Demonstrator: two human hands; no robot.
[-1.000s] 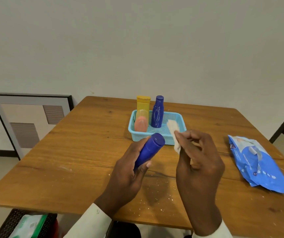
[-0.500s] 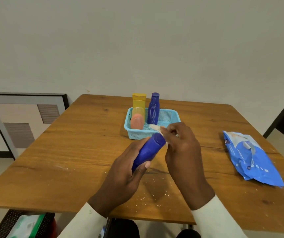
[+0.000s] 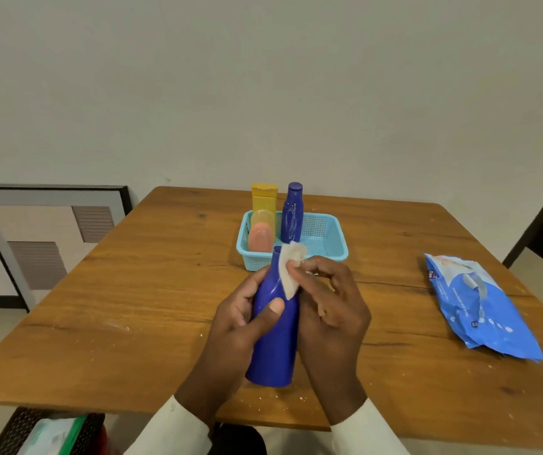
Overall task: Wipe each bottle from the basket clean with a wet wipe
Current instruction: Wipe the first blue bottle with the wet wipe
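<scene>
Left hand (image 3: 240,323) wrapped around a blue bottle (image 3: 275,339), thumb pressed across its front, bottle upright with a slight tilt, held above the wooden table (image 3: 132,307) near the front edge. Right hand (image 3: 329,313) just at 3 o'clock of the bottle, fingertips pinching a white wet wipe (image 3: 290,270) against the bottle's neck, remaining fingers loosely curled. At 12 o'clock from the hands, a light blue basket (image 3: 329,238) on the table, holding a second blue bottle (image 3: 291,213) standing upright, a yellow bottle (image 3: 263,200) at its 9 o'clock, and a peach-pink bottle (image 3: 260,238) in front of the yellow one. At 3 o'clock, well apart from the hands, a blue pack of wipes (image 3: 480,307) lying flat. At 9 o'clock beyond the table, a framed picture (image 3: 47,238) leaning on the wall.
</scene>
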